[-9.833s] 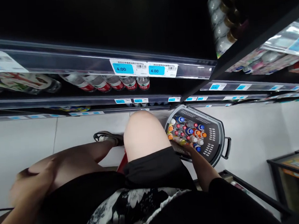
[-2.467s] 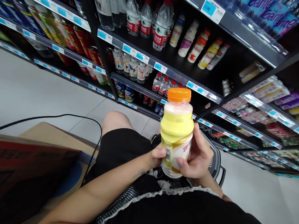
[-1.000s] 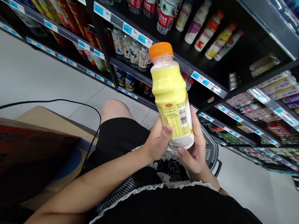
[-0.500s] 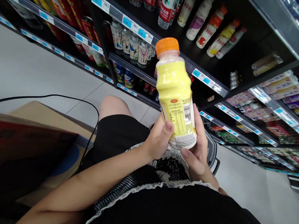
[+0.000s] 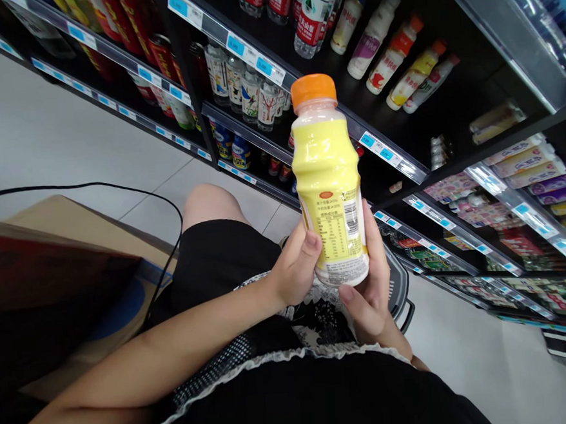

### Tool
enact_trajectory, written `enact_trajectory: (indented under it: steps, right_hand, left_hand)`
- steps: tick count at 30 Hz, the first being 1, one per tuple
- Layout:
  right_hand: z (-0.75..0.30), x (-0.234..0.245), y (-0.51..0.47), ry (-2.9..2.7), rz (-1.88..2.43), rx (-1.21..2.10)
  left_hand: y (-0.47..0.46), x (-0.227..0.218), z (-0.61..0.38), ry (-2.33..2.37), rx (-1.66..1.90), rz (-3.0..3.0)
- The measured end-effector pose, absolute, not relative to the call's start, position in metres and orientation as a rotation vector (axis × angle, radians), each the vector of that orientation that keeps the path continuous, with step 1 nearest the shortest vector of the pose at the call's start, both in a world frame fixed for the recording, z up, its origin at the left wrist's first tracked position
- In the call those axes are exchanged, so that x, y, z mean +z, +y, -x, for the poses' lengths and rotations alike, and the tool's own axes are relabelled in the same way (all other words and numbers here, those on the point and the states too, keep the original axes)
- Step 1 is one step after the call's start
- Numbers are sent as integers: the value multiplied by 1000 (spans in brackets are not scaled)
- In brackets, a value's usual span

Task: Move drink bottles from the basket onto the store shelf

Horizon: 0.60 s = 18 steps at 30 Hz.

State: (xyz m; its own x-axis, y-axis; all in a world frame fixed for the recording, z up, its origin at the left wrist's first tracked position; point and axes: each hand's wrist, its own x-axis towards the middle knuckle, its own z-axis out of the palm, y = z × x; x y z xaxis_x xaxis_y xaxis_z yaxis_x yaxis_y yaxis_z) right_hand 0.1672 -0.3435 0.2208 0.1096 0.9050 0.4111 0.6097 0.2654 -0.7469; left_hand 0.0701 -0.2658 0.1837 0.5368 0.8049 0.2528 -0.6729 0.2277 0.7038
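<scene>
Between my hands stands a drink bottle [image 5: 327, 170] with an orange cap and a glossy yellow wrapper, tilted slightly. Its back label, with small print, a table and a barcode, faces me. My left hand [image 5: 296, 266] grips the lower left side, thumb across the label's edge. Around the lower right side and base curls my right hand [image 5: 370, 290], its thumb near the bottom rim. The fingers behind the bottle are hidden. Beyond the cap, similar drink bottles [image 5: 395, 54] with orange caps stand on a dark shelf.
Shelves with price strips [image 5: 248, 58] run along the far side and down the right. Water bottles [image 5: 309, 19] and cans fill several levels. A grey basket [image 5: 398, 280] sits on the floor beside my right hand. At left are a cardboard box [image 5: 65, 217] and a black cable [image 5: 173, 210].
The whole view has shifted slightly, so the bottle and shelves appear a little further left. Both hands keep the same hold on the bottle.
</scene>
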Motion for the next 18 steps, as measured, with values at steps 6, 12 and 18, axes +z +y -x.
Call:
enact_trajectory:
  steps: [6, 12, 18]
  right_hand:
    - [-164, 220, -345, -1572, 1426, 367]
    - [-164, 217, -345, -1542, 1436, 357]
    - [-164, 214, -345, -1469, 1403, 357]
  left_hand:
    - [-264, 184, -68, 159, 1045, -939]
    - [-263, 185, -68, 141, 1052, -1008]
    - [-257, 188, -64, 221, 1077, -1237]
